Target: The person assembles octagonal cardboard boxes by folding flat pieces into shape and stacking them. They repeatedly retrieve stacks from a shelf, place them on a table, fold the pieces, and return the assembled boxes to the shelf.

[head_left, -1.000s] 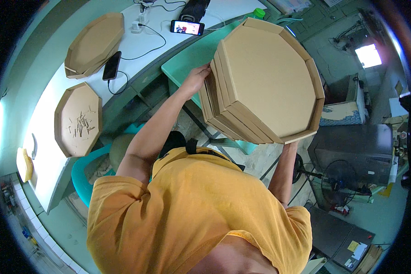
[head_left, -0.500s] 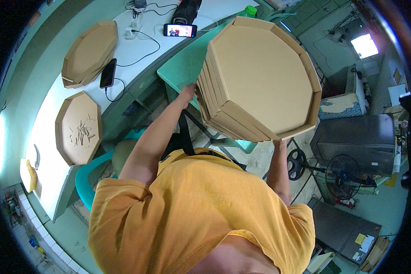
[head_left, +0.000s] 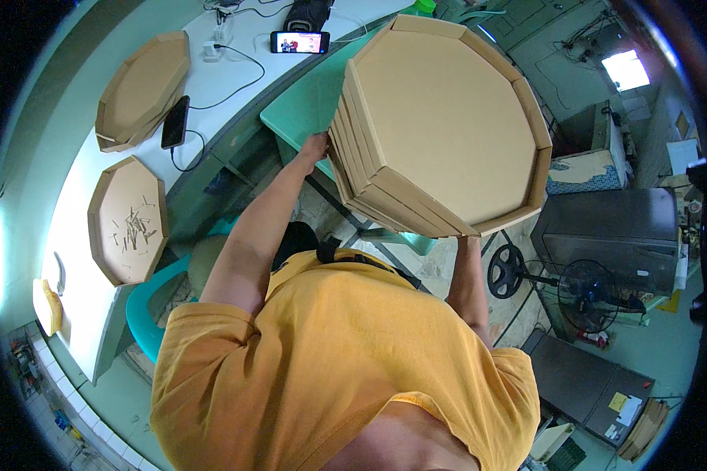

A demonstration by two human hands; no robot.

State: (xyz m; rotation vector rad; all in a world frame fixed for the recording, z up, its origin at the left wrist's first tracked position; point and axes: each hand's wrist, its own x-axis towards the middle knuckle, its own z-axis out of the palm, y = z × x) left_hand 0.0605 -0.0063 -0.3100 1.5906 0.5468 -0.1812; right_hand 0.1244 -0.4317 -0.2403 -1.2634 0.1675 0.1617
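Observation:
A tall stack of octagonal brown cardboard trays (head_left: 452, 118) tilts in front of me, its top tray facing up with a raised rim all round. My left hand (head_left: 316, 147) is closed on the stack's left side, the fingertips hidden against the cardboard. At the near right edge, my right hand (head_left: 467, 245) holds the stack from below, with its fingers out of sight underneath. Part of a green table (head_left: 291, 114) shows behind and left of the stack. Whether the stack touches that table is hidden.
On the white counter (head_left: 228, 102) at left lie more octagonal trays (head_left: 143, 90), one tray with small rolled brown pieces (head_left: 126, 212), a phone (head_left: 176, 123) and a lit phone (head_left: 300, 42) with cables. A teal chair (head_left: 143, 310) stands near my left, a fan (head_left: 587, 294) at right.
The view has shifted a little, so the counter and the stack sit slightly farther left and higher. Both hands stay on the stack.

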